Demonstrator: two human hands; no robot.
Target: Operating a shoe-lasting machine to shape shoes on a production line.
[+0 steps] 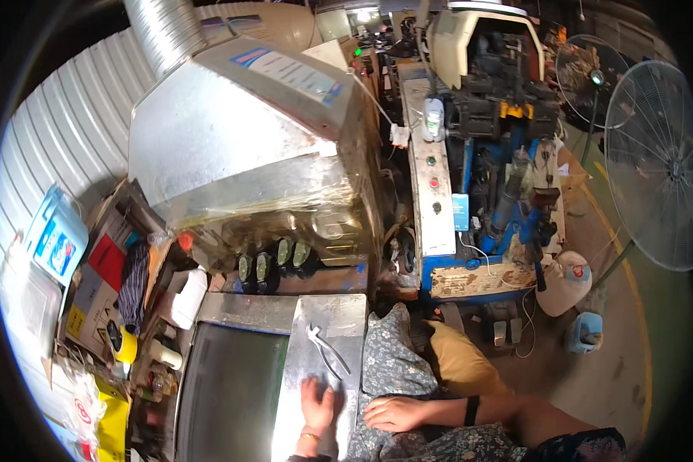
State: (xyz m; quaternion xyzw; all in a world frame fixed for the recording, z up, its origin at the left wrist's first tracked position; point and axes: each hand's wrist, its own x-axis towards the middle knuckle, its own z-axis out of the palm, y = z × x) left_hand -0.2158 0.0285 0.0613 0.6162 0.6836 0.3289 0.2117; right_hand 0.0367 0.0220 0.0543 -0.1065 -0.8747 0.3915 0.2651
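Observation:
My left hand (316,404) lies on a bare metal plate (304,327) beside a dark belt (235,393), its fingers stretched out and holding nothing. Just beyond its fingertips is a pair of metal pliers (327,353), handles pointing toward me; whether the thumb touches a handle I cannot tell. My right hand (393,413) rests flat on my lap over a grey floral apron (396,346), with nothing in it. Several black shoes (266,271) with olive insides stand at the mouth of the metal hood (231,131), past the belt's far end.
A blue and black machine (508,169) with push buttons stands ahead to the right. Large fans (674,168) and a white jug (566,283) are at the far right. On the left are a white bottle (185,298), yellow tape (123,343) and a blue-white container (55,239).

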